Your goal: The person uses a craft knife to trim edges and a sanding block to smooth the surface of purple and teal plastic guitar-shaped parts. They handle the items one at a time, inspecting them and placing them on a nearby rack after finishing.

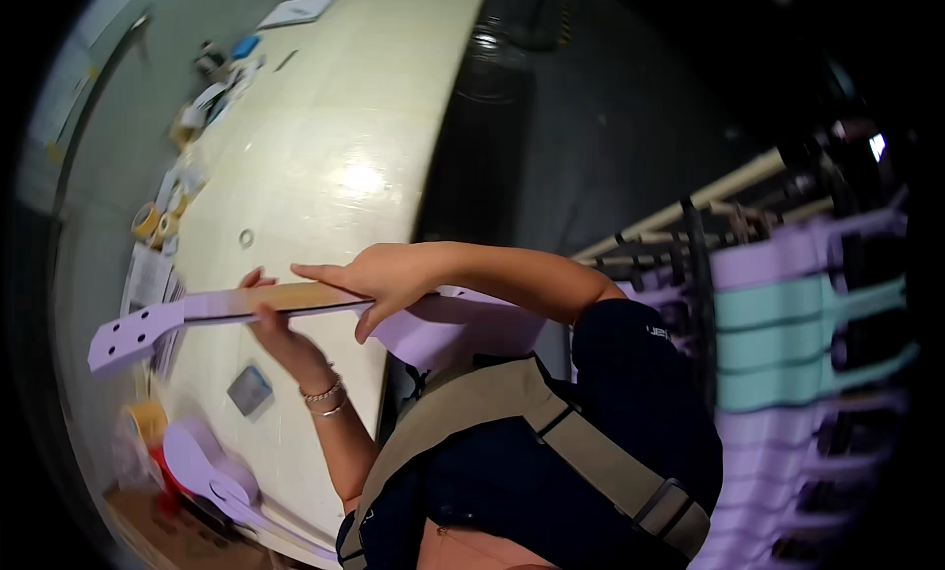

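A: What is in hand here?

B: A lilac ukulele, held level across the body. The right hand lies on top of its wooden fingerboard with fingers stretched out flat, pressing rather than gripping. The left hand comes up from below and curls round the neck just under those fingers.

A: Which step would you call it?

B: I judge it to be work on the fingerboard face, smoothing or checking it. The next stroke calls for a steady neck below and even pressure along the wood.

A: And around it?

B: Past the fingertips, the headstock points out over a pale worktable. Below the left wrist lie another lilac body and a small grey square. Tape rolls sit farther off. Behind the right arm, a rack of lilac and mint ukuleles crowds the elbow.
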The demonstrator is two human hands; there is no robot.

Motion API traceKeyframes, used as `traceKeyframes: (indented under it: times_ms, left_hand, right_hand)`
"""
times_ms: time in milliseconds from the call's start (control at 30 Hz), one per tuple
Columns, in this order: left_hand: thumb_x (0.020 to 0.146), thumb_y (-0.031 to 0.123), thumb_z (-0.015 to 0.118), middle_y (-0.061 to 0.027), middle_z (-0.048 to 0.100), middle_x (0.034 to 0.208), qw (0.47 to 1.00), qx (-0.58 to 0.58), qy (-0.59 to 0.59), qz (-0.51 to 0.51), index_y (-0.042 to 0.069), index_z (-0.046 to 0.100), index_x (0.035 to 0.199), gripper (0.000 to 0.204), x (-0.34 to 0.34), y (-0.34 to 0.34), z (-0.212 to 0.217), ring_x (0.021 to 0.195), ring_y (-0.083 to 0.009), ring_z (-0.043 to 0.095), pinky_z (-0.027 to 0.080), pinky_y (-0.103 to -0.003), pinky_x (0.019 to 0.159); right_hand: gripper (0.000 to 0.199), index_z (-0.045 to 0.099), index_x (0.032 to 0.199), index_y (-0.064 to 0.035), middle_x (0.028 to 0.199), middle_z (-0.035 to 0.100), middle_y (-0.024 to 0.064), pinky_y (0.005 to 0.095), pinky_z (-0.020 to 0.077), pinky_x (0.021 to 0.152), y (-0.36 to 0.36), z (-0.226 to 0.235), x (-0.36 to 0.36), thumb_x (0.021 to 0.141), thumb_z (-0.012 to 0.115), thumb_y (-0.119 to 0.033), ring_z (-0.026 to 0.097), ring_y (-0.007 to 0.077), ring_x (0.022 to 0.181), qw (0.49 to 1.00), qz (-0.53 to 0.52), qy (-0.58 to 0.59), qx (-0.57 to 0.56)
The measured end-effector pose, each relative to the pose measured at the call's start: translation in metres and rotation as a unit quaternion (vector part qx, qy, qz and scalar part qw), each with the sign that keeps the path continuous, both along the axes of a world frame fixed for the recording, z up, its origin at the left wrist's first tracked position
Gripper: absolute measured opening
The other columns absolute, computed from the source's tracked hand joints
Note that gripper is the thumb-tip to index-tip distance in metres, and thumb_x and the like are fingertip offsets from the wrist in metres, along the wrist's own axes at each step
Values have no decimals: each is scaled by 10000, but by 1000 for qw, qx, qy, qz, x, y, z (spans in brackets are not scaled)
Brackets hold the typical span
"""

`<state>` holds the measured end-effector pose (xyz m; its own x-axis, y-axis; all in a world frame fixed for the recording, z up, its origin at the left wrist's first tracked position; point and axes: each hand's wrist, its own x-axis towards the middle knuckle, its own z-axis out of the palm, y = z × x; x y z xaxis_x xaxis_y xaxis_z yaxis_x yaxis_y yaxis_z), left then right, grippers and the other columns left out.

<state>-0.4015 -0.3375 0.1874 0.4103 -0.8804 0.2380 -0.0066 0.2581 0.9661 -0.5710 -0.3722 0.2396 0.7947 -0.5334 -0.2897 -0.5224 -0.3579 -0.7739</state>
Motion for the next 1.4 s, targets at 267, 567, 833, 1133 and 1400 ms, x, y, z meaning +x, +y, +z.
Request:
traceKeyframes:
  times_ms: [267,567,833,1133,1400]
  left_hand:
    - [930,608,280,-14,563,953,969,52,77,-228,77,517,1223,652,-28,-9,33,860,-95,525,406,-253,778]
    - [944,441,423,-12,529,927,916,128,-22,-381,45,523,1202,483,-91,5,-5,748,-81,512,401,-222,697]
    - [950,353,466,-12,540,906,903,136,-32,-405,70,567,1157,365,-133,14,2,720,-71,515,427,-225,703]
    - [946,307,493,4,571,887,890,173,-15,-421,69,565,1167,333,-156,13,-11,701,-47,531,423,-200,682]
    - [942,306,506,6,579,886,887,197,7,-419,67,557,1179,340,-168,17,-25,698,-40,532,422,-194,674]
  right_hand:
    - [845,228,1436,-139,901,619,220,399,444,714,104,-43,-85,744,687,-291,604,373,820,958,-260,-50,-114]
    - [547,477,1199,-98,806,625,86,346,499,694,171,-1,-218,756,716,-311,634,233,706,637,-670,-182,-334]
    - [227,510,938,-44,635,528,41,234,388,408,213,88,-340,785,671,-92,495,114,418,316,-701,-385,-509]
    - [111,523,837,-35,605,507,34,261,380,386,250,134,-469,778,615,-52,464,128,412,238,-734,-319,-551]
    - [299,498,1021,8,684,585,107,269,428,432,261,149,-526,800,650,-125,539,137,485,221,-754,-161,-597]
